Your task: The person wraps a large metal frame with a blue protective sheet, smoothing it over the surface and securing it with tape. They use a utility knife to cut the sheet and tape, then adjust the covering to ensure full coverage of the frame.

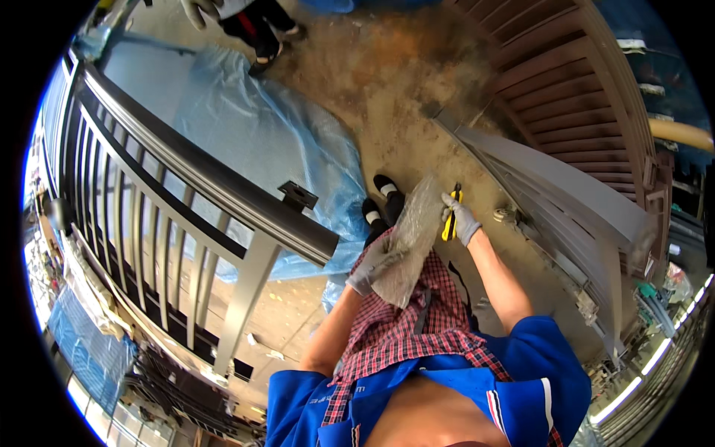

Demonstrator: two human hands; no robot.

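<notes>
My left hand [370,273], in a grey glove, is closed on a strip of clear, crinkled plastic wrap [412,237]. The strip hangs in front of my checked apron, one end reaching up and away from me. Just right of the strip, my gloved right hand [467,222] is closed around a yellow-and-black utility knife [447,228]. The knife's dark end points away from me; whether a blade is out is too small to tell. Bare forearms lead to both hands.
On my left stands a dark metal railing [216,190] with upright bars and a bracket [298,195]. Blue plastic sheeting [253,123] spreads behind it. A grey metal panel [555,153] and brown slatted panels [570,93] stand at right. Another person's legs [257,30] show at far left.
</notes>
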